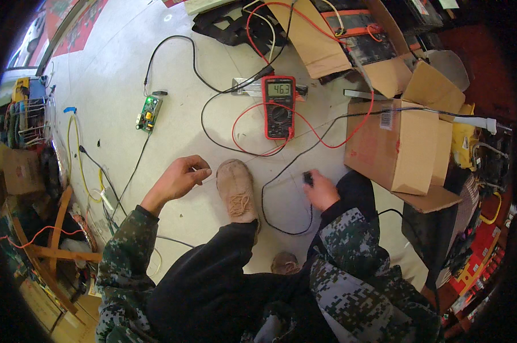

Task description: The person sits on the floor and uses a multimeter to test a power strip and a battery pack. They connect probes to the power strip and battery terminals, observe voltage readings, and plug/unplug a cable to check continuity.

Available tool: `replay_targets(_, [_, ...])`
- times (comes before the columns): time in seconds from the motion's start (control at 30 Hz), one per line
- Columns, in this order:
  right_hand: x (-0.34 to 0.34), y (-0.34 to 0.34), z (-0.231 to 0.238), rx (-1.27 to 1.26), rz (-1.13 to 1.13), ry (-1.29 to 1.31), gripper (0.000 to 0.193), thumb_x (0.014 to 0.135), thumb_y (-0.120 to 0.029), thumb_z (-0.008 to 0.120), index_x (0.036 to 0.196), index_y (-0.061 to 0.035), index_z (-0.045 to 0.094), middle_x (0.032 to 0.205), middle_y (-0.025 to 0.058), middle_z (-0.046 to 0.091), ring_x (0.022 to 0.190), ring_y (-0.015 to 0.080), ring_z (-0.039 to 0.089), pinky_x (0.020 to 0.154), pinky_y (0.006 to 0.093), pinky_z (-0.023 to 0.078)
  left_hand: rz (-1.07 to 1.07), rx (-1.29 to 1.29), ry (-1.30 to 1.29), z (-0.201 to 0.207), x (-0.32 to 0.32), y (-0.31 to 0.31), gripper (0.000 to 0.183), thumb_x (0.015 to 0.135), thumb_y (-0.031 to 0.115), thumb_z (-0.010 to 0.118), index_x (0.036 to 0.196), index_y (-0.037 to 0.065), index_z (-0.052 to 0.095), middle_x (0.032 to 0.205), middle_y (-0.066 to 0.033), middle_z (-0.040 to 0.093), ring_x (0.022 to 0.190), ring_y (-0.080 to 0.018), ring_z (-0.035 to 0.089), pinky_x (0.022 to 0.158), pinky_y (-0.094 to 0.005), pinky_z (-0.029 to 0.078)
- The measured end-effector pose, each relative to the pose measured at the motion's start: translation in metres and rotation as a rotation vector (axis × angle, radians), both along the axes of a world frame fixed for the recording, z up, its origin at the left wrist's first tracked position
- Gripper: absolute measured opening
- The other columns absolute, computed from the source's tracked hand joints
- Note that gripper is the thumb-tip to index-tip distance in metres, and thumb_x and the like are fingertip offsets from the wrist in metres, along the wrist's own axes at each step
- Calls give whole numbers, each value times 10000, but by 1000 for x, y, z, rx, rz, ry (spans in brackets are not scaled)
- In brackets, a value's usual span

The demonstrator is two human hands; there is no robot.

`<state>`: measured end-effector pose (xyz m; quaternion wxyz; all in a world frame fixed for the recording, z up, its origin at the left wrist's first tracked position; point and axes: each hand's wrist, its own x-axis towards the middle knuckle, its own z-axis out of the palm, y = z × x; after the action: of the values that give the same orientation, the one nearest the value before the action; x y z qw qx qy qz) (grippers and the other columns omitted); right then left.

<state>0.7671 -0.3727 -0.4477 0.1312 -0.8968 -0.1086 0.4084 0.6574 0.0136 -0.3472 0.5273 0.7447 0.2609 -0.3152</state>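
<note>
My right hand [323, 195] is closed around a small black plug [308, 179]; a black cable loops over the floor up to this hand. My left hand [181, 178] hovers beside my tan shoe [235, 191], its fingers loosely bent, apart and empty. Beyond the hands lies a red and black multimeter [279, 108] with a lit display, and red and black leads run about it. Farther left, a small green circuit board [148, 113] with a glowing green light rests on the floor, a black wire at each end.
An opened cardboard box [378, 146] stands at the right, with another box [310, 34] behind it. Wooden sticks [58, 234] and a yellow cable [72, 148] lie on the left. A black cloth-like item [235, 28] is at the far side.
</note>
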Motion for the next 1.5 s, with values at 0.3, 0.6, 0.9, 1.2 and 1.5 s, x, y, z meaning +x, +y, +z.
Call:
replay_targets(0.3, [7, 1, 12, 164, -25, -75, 296, 873, -234, 730, 1095, -42, 694, 965, 198, 734, 958, 406, 701, 849, 488, 554, -16, 84, -55, -5, 16, 12, 288, 993, 222, 669, 1084, -48, 716, 946, -112, 722, 795, -180, 675, 745, -330, 552])
replay_targets(0.6, [-12, 7, -36, 33, 172, 38, 253, 849, -186, 690, 1013, 3, 661, 1025, 259, 697, 990, 452, 671, 873, 542, 542, -117, 171, -282, -27, 76, 17, 313, 1021, 212, 655, 1147, -63, 734, 935, -113, 721, 778, -167, 653, 730, -321, 552])
replay_targets(0.9, [-16, 9, -65, 3, 82, -33, 300, 821, -138, 677, 1055, 40, 620, 1085, 296, 645, 1032, 482, 648, 901, 557, 538, -131, 272, -309, -54, 146, 32, 365, 1000, 274, 663, 1146, -52, 736, 921, -134, 729, 789, -209, 668, 741, -348, 547])
replay_targets(1.2, [-16, 14, -61, 10, 52, -3, 314, 796, -103, 662, 1060, 51, 592, 1084, 306, 627, 990, 487, 649, 891, 559, 541, 43, 170, -522, -114, 263, 28, 365, 991, 327, 684, 1135, 0, 756, 961, -157, 742, 810, -201, 654, 775, -297, 526])
replay_targets(1.5, [-25, 15, -65, 3, 38, -41, 292, 803, -114, 683, 1053, 8, 594, 1066, 275, 624, 1008, 463, 643, 863, 541, 550, 73, 17, -604, -144, 297, 35, 316, 1010, 286, 665, 976, -13, 761, 920, -74, 732, 842, -170, 665, 770, -303, 525])
